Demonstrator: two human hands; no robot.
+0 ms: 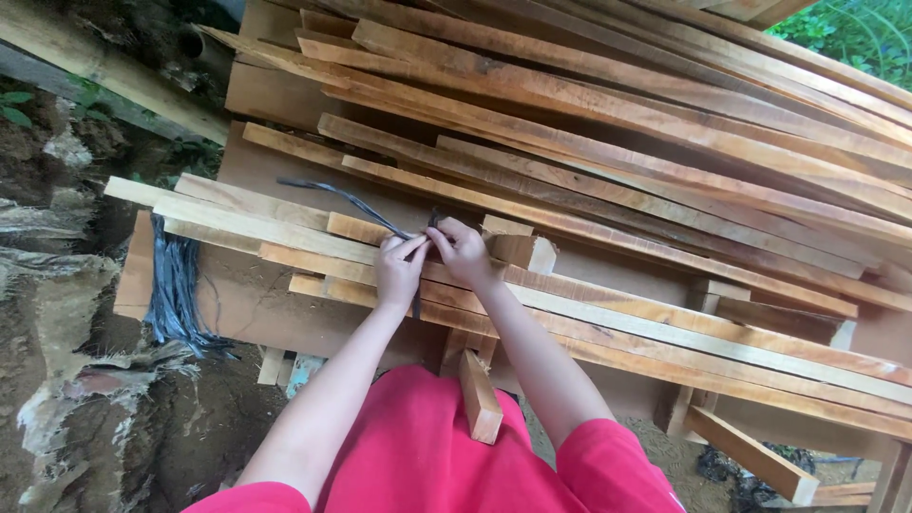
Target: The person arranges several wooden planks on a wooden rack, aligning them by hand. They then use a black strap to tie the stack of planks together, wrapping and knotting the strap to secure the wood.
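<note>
Nearest the lens I noted a short, rough-sawn wooden block [480, 397] above red fabric sleeves [418, 465]. Beyond, long flat orange-brown timber slats [589, 313] lay stacked. Left hand [399, 271] and right hand [463, 252] were both pinched shut on a thin, dark plastic strap [351, 201], which trailed up-left from the fingertips across the slats.

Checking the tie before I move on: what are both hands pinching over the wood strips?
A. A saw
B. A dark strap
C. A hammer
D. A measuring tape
B: the left hand and right hand pinch a thin dark strap that trails up-left across the wooden strips.
</note>
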